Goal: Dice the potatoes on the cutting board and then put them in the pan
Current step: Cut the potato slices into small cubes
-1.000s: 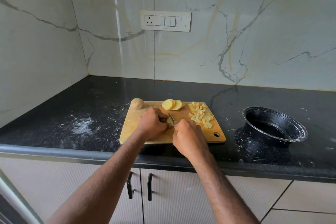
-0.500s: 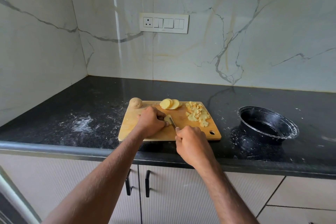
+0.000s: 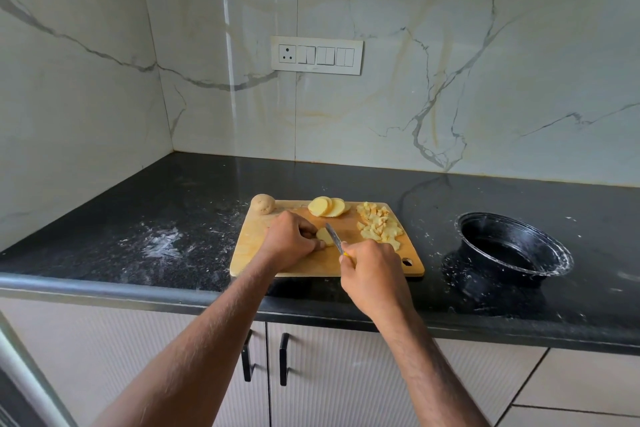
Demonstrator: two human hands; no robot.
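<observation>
A wooden cutting board lies on the black counter. My left hand holds a potato slice down at the board's middle. My right hand grips a knife with a yellow handle; its blade rests against that slice. Several round slices lie fanned at the board's far edge. A heap of diced potato covers the board's right side. A whole unpeeled potato sits at the far left corner. The black pan stands to the right of the board.
The counter has white powder smears left of the board and around the pan. A switch panel sits on the marble back wall. Cabinet doors with black handles are below the counter's front edge.
The right hand has drawn back slightly toward me with the knife, so more of the blade shows against the slice. The left hand stays on the slice.
</observation>
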